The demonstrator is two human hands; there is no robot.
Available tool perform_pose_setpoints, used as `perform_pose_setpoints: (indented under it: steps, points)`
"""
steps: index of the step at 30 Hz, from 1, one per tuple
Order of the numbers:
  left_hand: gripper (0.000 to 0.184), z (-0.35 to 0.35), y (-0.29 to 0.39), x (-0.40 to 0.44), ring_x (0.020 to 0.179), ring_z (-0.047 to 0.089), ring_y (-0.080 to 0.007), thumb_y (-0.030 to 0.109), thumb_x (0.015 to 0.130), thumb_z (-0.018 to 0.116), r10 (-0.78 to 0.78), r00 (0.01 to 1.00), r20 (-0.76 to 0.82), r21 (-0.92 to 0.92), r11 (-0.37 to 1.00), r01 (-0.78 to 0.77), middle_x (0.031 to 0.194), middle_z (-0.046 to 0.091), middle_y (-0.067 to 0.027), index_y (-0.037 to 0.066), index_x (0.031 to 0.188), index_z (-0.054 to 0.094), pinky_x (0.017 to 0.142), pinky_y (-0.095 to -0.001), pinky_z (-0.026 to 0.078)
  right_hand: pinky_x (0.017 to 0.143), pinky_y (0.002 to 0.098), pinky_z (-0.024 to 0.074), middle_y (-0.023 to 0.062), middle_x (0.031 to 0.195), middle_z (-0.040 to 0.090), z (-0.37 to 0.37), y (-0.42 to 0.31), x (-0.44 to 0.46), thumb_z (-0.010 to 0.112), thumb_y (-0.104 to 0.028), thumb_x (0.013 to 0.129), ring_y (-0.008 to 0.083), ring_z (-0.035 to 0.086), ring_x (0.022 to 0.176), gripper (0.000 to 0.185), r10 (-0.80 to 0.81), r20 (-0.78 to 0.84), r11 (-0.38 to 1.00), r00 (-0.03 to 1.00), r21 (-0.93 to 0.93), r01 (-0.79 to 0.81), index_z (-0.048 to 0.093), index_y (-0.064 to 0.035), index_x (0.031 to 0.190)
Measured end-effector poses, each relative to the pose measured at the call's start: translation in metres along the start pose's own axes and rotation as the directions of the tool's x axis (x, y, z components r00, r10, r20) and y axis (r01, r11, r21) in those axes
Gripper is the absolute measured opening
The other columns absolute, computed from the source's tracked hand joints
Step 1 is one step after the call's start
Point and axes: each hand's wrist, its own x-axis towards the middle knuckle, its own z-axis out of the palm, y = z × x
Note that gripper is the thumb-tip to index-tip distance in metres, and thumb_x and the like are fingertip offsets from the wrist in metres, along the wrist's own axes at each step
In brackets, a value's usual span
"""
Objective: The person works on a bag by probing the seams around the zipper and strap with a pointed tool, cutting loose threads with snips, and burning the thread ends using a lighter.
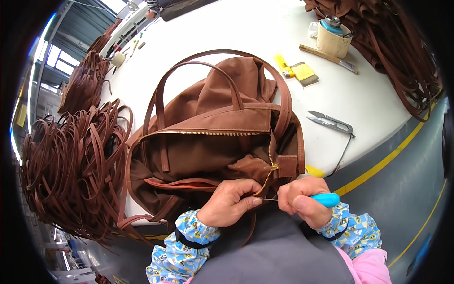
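A brown bag (213, 118) with two long handles lies on the white table, its mouth open and its gold zipper (208, 133) undone. At the bag's near edge my left hand (230, 201) pinches the fabric beside the lower end of the zipper. My right hand (305, 201) is closed round a tool with a blue handle (327, 199). The tool's thin metal shaft points left, and its tip meets the bag edge at my left fingertips. An orange-edged pocket (184, 183) shows inside the bag.
Bundles of brown straps (71, 165) are piled at the left. Thread snips (331, 123), a yellow cutter (283, 65), a yellow block (305, 74), a brush (328, 58) and a cup (333, 40) lie right of the bag. More brown straps (383, 47) hang at the upper right.
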Motion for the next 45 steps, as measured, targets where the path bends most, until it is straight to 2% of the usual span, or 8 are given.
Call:
perform_pose_setpoints:
  steps: [6, 9, 13, 19, 29, 34, 37, 45]
  points:
    - [0.021, 0.005, 0.006, -0.008, 0.068, 0.057, -0.0243, 0.009, 0.075, 0.066, 0.106, 0.993, -0.048, 0.243, 0.966, -0.092, 0.078, 0.058, -0.0115, 0.002, 0.093, 0.058, 0.062, -0.0315, 0.047, 0.046, 0.0284, 0.0317, 0.0104, 0.055, 0.048, -0.013, -0.018, -0.009, 0.051, -0.018, 0.082, 0.016, 0.04, 0.048, 0.028, -0.235, -0.186, 0.97, 0.954, 0.025, 0.243, 0.043, -0.0016, 0.06]
    - [0.035, -0.001, 0.066, -0.03, 0.078, 0.059, -0.0262, 0.018, 0.071, 0.07, 0.221, 0.974, -0.047, 0.612, 0.777, -0.146, 0.091, 0.058, -0.0072, 0.006, 0.101, 0.056, 0.063, -0.0331, 0.049, 0.045, 0.0286, 0.0274, 0.0113, 0.052, 0.047, -0.015, -0.034, -0.011, 0.052, -0.026, 0.082, 0.0142, 0.033, 0.044, 0.033, -0.304, -0.282, 0.952, 0.91, -0.054, 0.301, 0.043, -0.0033, 0.06]
    - [0.03, -0.027, 0.12, -0.04, 0.076, 0.061, -0.0269, 0.013, 0.066, 0.071, 0.316, 0.945, -0.08, 0.701, 0.692, -0.172, 0.087, 0.06, -0.0093, 0.006, 0.093, 0.061, 0.065, -0.0335, 0.051, 0.046, 0.0281, 0.0245, 0.01, 0.051, 0.045, -0.024, -0.044, -0.015, 0.053, -0.031, 0.084, 0.0127, 0.03, 0.045, 0.037, -0.35, -0.322, 0.937, 0.88, -0.099, 0.336, 0.042, -0.0054, 0.06]
    - [0.034, -0.039, 0.062, 0.045, 0.1, 0.05, -0.0287, 0.004, 0.061, 0.069, 0.559, 0.825, -0.081, 0.914, 0.372, -0.163, 0.102, 0.054, -0.0086, 0.008, 0.093, 0.057, 0.083, -0.0357, 0.044, 0.049, 0.0283, 0.0261, 0.0094, 0.053, 0.046, -0.015, -0.043, -0.011, 0.054, -0.032, 0.085, 0.012, 0.031, 0.046, 0.036, -0.431, -0.336, 0.901, 0.838, -0.116, 0.418, 0.043, -0.0054, 0.064]
    - [0.011, -0.041, 0.027, 0.082, 0.074, 0.058, -0.0241, 0.002, 0.069, 0.057, 0.783, 0.557, -0.278, 0.857, 0.463, -0.225, 0.072, 0.059, -0.0046, 0.009, 0.077, 0.058, 0.063, -0.0316, 0.049, 0.047, 0.0276, 0.0304, 0.0111, 0.064, 0.052, 0.005, -0.049, 0.0, 0.058, -0.032, 0.084, 0.0135, 0.038, 0.05, 0.032, -0.513, -0.112, 0.833, 0.851, -0.304, 0.462, 0.048, -0.0042, 0.073]
    - [0.016, -0.017, 0.045, 0.029, 0.079, 0.063, -0.0266, -0.008, 0.066, 0.056, 0.648, 0.623, -0.438, 0.525, 0.747, -0.408, 0.083, 0.065, -0.0099, 0.004, 0.077, 0.059, 0.066, -0.0327, 0.051, 0.044, 0.0275, 0.0367, 0.0087, 0.078, 0.053, 0.027, -0.05, 0.013, 0.078, -0.019, 0.068, 0.0196, 0.046, 0.053, 0.032, -0.744, 0.12, 0.378, 0.657, -0.736, 0.562, 0.05, -0.0078, 0.077]
    - [0.018, -0.013, 0.03, 0.011, 0.088, 0.065, -0.0271, -0.012, 0.066, 0.058, 0.512, 0.686, -0.516, 0.273, 0.858, -0.435, 0.096, 0.065, -0.0152, 0.0, 0.08, 0.061, 0.074, -0.0321, 0.052, 0.044, 0.0284, 0.036, 0.0078, 0.077, 0.051, 0.027, -0.045, 0.023, 0.08, -0.017, 0.066, 0.0199, 0.045, 0.054, 0.033, -0.683, 0.184, 0.187, 0.707, -0.891, 0.413, 0.05, -0.009, 0.076]
    - [0.014, -0.011, 0.001, 0.009, 0.091, 0.063, -0.0276, -0.006, 0.073, 0.064, 0.499, 0.706, -0.502, 0.025, 0.824, -0.565, 0.096, 0.066, -0.0131, 0.001, 0.085, 0.062, 0.082, -0.0342, 0.049, 0.047, 0.0285, 0.0353, 0.0058, 0.074, 0.047, 0.025, -0.023, 0.032, 0.083, -0.012, 0.059, 0.02, 0.045, 0.062, 0.035, -0.588, 0.1, 0.22, 0.802, -0.935, 0.278, 0.049, -0.0088, 0.068]
